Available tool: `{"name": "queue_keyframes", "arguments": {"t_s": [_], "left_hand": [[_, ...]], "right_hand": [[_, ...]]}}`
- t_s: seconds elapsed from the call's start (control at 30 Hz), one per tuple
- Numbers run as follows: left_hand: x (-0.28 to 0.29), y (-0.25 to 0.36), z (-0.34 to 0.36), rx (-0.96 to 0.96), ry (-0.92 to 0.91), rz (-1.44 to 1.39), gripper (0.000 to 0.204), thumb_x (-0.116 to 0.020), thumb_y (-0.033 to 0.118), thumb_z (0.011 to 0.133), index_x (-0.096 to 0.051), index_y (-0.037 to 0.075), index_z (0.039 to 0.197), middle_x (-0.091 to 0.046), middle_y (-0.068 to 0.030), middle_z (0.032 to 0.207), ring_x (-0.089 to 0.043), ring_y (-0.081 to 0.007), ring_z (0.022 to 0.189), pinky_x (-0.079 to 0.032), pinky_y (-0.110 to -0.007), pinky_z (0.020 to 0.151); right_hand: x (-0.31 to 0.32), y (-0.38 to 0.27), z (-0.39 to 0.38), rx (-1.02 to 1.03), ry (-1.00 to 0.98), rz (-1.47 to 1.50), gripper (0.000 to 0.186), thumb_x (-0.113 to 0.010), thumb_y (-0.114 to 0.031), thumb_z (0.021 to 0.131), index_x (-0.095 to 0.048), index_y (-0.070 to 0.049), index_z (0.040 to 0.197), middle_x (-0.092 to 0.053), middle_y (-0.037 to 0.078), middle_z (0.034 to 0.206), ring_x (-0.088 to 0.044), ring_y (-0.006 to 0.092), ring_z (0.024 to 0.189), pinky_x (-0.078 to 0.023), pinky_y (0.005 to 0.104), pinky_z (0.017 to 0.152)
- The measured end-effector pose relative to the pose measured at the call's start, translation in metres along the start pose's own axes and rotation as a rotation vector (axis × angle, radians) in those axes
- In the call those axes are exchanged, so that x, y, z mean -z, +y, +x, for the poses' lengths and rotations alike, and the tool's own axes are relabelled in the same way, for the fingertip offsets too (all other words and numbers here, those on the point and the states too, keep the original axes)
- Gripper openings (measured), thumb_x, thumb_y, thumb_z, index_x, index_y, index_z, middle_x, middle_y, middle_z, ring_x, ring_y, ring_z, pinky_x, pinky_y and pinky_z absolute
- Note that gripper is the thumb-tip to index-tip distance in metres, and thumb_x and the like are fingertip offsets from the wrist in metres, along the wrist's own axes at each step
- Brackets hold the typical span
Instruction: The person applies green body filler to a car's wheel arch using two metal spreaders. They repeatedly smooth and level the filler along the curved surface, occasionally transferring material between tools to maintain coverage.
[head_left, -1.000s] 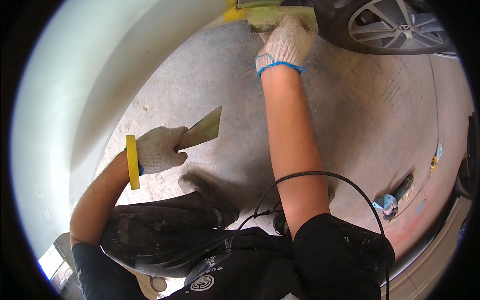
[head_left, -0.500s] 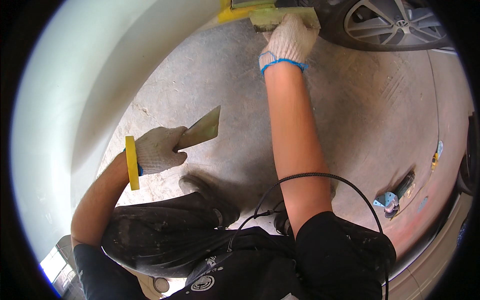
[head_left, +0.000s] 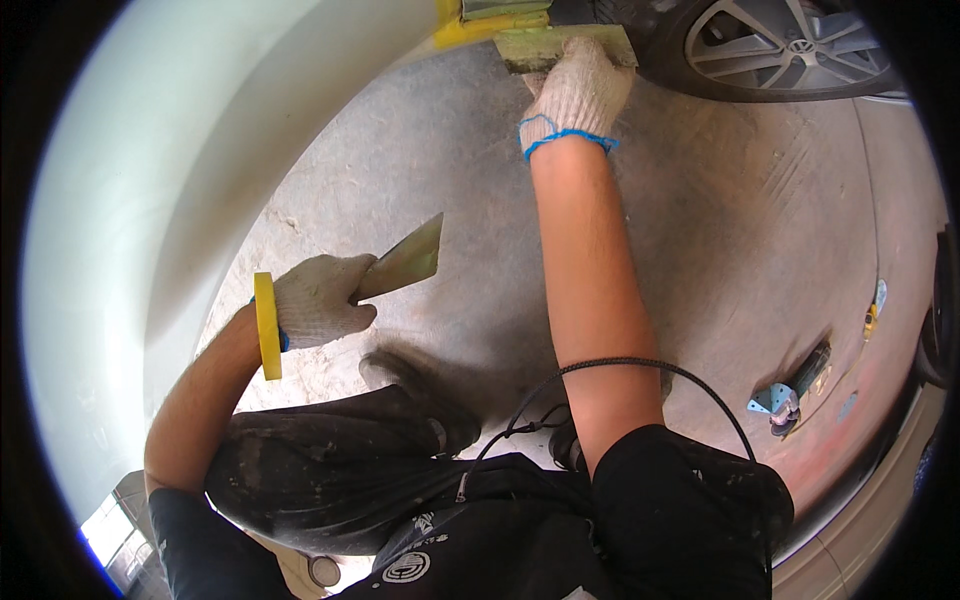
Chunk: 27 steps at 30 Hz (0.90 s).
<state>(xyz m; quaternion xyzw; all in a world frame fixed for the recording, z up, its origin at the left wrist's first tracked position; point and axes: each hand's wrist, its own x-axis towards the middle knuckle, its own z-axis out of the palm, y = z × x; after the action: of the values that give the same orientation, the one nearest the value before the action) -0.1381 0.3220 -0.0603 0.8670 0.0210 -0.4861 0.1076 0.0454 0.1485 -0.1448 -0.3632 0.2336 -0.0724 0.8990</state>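
Note:
In a white knit glove, my left hand (head_left: 318, 298) grips a putty knife (head_left: 408, 258) whose flat blade points up and right. A roll of yellow masking tape (head_left: 267, 326) rings that wrist. My right hand (head_left: 588, 88), gloved too with a blue cuff edge, is stretched far forward around a wide, flat filler spreader (head_left: 530, 48) smeared with greenish putty. Just beyond the spreader, a yellow-masked edge (head_left: 450, 32) borders a greenish patch (head_left: 500, 8) on the car's lower panel. I cannot tell whether the blade touches it.
A pale car body panel (head_left: 150, 180) curves along the left. A car wheel (head_left: 790, 50) stands at the far right. On the concrete floor (head_left: 440, 150) lie a hand sander (head_left: 785, 400) and a small yellow tool (head_left: 870, 318). A black cord (head_left: 620, 362) loops over my right arm.
My right hand has come slightly back toward me with the spreader, showing more of the greenish patch. The left hand and putty knife have hardly moved.

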Motion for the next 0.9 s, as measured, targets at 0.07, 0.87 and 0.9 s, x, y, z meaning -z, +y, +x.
{"name": "queue_keyframes", "arguments": {"t_s": [0.07, 0.87, 0.9], "left_hand": [[0.001, 0.001, 0.001, -0.021, 0.003, -0.006, 0.047, -0.057, 0.026, 0.077, -0.052, -0.002, 0.114, -0.063, -0.0216, 0.076, -0.063, -0.0362, 0.074, -0.049, -0.044, 0.072], [-0.003, 0.000, -0.004, -0.015, 0.007, -0.004, 0.049, -0.057, 0.026, 0.078, -0.052, -0.004, 0.117, -0.064, -0.0217, 0.078, -0.064, -0.0364, 0.077, -0.050, -0.043, 0.076], [-0.003, -0.001, -0.005, -0.011, 0.007, -0.007, 0.049, -0.057, 0.027, 0.078, -0.052, -0.004, 0.117, -0.064, -0.0217, 0.078, -0.064, -0.0365, 0.077, -0.050, -0.043, 0.076]], "right_hand": [[0.000, -0.002, 0.001, -0.106, 0.052, 0.120, 0.049, -0.050, 0.002, 0.082, -0.036, -0.007, 0.128, -0.048, 0.017, 0.120, -0.057, 0.0323, 0.101, -0.057, 0.0484, 0.081], [-0.013, -0.003, -0.019, -0.192, -0.079, 0.138, 0.051, -0.045, 0.005, 0.083, -0.036, -0.012, 0.130, -0.047, 0.018, 0.123, -0.055, 0.0351, 0.107, -0.055, 0.0561, 0.083], [-0.015, -0.001, -0.017, -0.207, -0.076, 0.131, 0.051, -0.045, 0.005, 0.083, -0.036, -0.012, 0.130, -0.047, 0.017, 0.123, -0.055, 0.0352, 0.107, -0.055, 0.0560, 0.083]]}}
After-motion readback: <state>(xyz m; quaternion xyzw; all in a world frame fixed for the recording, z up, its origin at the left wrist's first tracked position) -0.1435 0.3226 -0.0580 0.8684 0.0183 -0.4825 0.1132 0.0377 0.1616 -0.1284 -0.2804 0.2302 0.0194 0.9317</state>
